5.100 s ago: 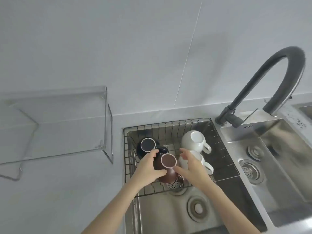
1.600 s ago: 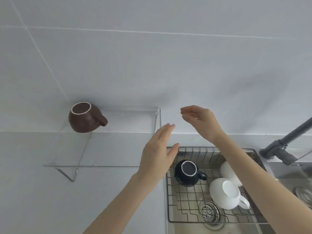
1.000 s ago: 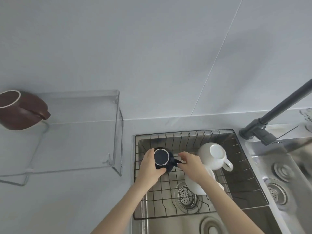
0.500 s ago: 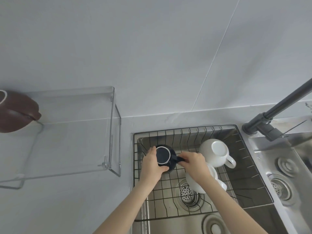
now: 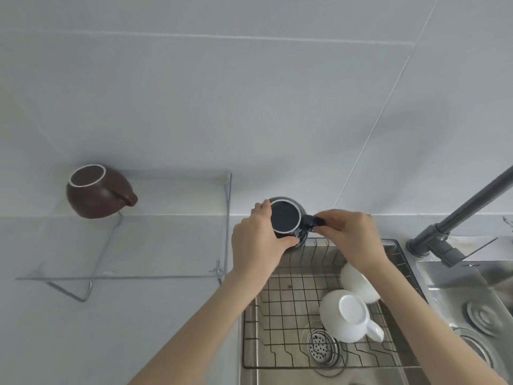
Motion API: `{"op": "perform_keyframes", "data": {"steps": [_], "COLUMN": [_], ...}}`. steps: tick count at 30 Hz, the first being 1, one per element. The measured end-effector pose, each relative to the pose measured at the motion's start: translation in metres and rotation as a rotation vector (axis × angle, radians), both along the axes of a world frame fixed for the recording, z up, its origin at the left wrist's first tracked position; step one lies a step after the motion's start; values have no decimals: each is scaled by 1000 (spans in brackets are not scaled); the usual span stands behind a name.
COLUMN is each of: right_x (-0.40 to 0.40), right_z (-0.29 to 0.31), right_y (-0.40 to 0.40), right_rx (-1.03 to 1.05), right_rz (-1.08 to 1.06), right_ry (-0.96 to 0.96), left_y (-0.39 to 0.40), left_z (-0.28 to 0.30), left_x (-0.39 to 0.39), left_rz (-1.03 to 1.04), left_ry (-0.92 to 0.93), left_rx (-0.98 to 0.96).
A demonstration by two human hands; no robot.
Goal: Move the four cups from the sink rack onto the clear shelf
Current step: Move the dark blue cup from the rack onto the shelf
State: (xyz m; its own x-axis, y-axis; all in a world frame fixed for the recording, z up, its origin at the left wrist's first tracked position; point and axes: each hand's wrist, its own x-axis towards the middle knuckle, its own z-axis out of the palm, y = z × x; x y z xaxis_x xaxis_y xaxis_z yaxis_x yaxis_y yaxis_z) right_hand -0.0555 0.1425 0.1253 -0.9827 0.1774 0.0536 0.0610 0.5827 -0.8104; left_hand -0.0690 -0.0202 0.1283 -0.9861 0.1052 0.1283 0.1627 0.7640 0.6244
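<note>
A dark blue cup [image 5: 286,220] is upside down in the air above the back edge of the wire sink rack [image 5: 280,354]. My left hand [image 5: 258,243] grips its body and my right hand [image 5: 349,237] pinches its handle. Two white cups stay upside down in the rack: one near the front [image 5: 344,318], the other behind it [image 5: 358,282], partly hidden by my right forearm. A brown cup [image 5: 94,193] sits upside down at the back left of the clear shelf [image 5: 166,245], which stands left of the sink.
A dark grey faucet [image 5: 455,220] rises at the right beside a second steel basin [image 5: 477,309]. A round drain strainer [image 5: 322,348] lies under the rack. The tiled wall runs behind the grey counter [image 5: 83,334].
Both hands have lifted the dark blue cup out of the rack and up toward the rack's back left corner, closer to the shelf. The view has tilted up and left.
</note>
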Motion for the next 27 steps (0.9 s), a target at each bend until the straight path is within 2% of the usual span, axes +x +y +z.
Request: {"op": "perform_keyframes", "data": {"steps": [4, 9, 16, 22, 27], "right_x": [-23, -62, -108, -130, -138], "right_z": [37, 53, 37, 17, 11], "right_y": [-31, -75, -129, -141, -144], "right_rx": [24, 102, 179, 210, 231], "right_rz": [81, 209, 320, 320, 298], "right_ry": [107, 159, 145, 95, 96], "left_y": [-33, -79, -123, -131, -131], "left_z": [36, 50, 36, 12, 4], "left_x": [-13, -32, -57, -77, -87], "left_rz": [80, 202, 333, 353, 357], "left_ry": [99, 105, 70, -13, -5], "left_rx": [17, 13, -11, 2, 0]}}
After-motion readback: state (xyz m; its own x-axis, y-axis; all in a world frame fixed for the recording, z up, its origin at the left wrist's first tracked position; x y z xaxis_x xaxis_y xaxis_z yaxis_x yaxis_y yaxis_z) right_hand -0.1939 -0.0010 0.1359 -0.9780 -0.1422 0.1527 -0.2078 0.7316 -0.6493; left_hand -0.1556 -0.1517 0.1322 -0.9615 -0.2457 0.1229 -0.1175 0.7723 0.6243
